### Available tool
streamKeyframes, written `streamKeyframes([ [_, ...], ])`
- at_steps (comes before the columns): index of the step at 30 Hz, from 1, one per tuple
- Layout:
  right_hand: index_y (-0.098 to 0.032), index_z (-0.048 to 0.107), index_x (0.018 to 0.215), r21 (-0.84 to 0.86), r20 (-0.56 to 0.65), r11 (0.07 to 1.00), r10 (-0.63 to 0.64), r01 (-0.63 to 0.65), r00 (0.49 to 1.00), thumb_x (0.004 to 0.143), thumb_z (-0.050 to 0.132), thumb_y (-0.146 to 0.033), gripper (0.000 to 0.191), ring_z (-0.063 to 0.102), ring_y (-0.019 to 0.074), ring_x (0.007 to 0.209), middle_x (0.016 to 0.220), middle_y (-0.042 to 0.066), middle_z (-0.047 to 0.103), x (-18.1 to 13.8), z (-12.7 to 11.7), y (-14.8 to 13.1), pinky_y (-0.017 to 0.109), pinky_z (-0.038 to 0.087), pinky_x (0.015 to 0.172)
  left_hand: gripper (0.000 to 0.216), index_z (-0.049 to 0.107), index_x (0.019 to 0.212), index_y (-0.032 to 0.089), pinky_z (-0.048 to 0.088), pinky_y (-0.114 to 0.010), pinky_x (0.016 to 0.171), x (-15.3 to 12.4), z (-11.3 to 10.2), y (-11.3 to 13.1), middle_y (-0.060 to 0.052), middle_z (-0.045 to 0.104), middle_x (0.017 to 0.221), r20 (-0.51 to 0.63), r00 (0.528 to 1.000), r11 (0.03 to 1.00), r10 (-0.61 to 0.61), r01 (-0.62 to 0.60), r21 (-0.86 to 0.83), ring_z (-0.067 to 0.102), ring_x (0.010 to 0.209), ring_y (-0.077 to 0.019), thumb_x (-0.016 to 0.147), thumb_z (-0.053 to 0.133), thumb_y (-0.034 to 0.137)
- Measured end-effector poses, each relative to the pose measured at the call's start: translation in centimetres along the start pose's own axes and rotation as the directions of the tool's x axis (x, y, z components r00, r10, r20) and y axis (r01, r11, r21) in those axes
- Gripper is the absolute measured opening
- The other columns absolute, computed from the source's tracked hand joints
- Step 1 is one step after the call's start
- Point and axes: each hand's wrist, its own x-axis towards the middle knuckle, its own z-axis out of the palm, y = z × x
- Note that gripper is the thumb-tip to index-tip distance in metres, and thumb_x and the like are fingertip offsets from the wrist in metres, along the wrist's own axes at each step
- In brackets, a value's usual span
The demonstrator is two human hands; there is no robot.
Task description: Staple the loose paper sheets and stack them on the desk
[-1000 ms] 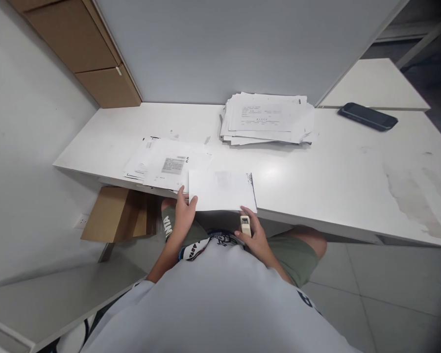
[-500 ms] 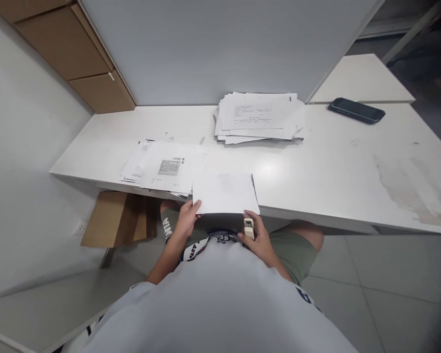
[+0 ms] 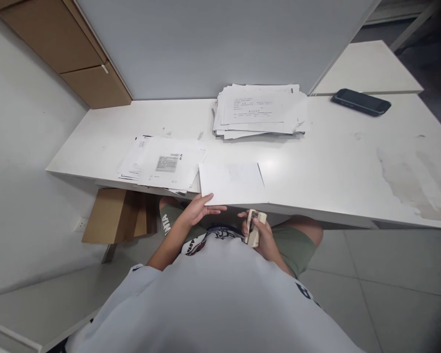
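Observation:
My left hand (image 3: 200,210) pinches the near left corner of a few sheets of white paper (image 3: 232,184), thumb on top and fingers stretched out below. The sheets rest partly on the desk's front edge and look mostly blank on top, with faint grey print. Just right of and below them, my right hand (image 3: 263,236) is wrapped round a small cream stapler (image 3: 255,229), tilted and clear of the paper. Left of the sheets lies a loose spread of printed papers (image 3: 167,163), its front edge over the desk's edge.
A thick stack of printed papers (image 3: 259,110) lies against the grey partition (image 3: 220,44). A dark phone (image 3: 360,102) is at the right of the white desk (image 3: 316,162). Brown boxes (image 3: 106,88) stand at the left back, and an open cardboard box (image 3: 106,215) sits below the desk.
My right hand has let go of the sheets' right corner and turned the stapler near my lap. The sheets have moved slightly forward and right onto the desk, still in my left hand.

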Motion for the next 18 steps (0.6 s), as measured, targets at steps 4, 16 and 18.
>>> streamKeyframes([
  [4, -0.021, 0.058, 0.094, 0.081, 0.187, 0.958, 0.256, -0.275, 0.948, 0.075, 0.066, -0.055, 0.039, 0.045, 0.0121, 0.05, 0.069, 0.001, 0.062, 0.4, 0.7, -0.9, 0.026, 0.035, 0.046, 0.027, 0.059, 0.108, 0.01, 0.058, -0.03, 0.072, 0.1, 1.1, -1.0, -0.016, 0.072, 0.102, 0.066, 0.997, 0.998, -0.044, 0.046, -0.03, 0.074, 0.083, -0.0238, 0.087, 0.065, 0.024],
  [16, -0.022, 0.056, 0.089, -0.033, 0.197, 0.961, 0.277, -0.276, 0.94, 0.07, 0.069, -0.061, 0.045, 0.049, 0.0125, 0.043, 0.056, -0.001, 0.061, 2.4, 1.6, 0.1, 0.026, 0.033, 0.043, 0.011, 0.064, 0.087, 0.009, 0.051, -0.023, 0.057, 0.5, 2.8, -2.2, -0.007, 0.069, 0.067, -0.107, 0.988, 0.903, 0.113, -0.057, 0.425, 0.067, 0.06, -0.0156, 0.085, 0.058, 0.017],
  [18, -0.021, 0.058, 0.087, -0.033, 0.195, 0.964, 0.266, -0.264, 0.944, 0.07, 0.069, -0.061, 0.044, 0.049, 0.0123, 0.043, 0.057, -0.001, 0.061, 2.4, 1.6, 0.2, 0.026, 0.034, 0.044, 0.011, 0.064, 0.085, 0.009, 0.048, -0.022, 0.054, 0.5, 2.7, -1.9, -0.006, 0.068, 0.067, -0.057, 0.994, 0.873, 0.094, -0.055, 0.485, 0.066, 0.06, -0.0155, 0.084, 0.058, 0.019],
])
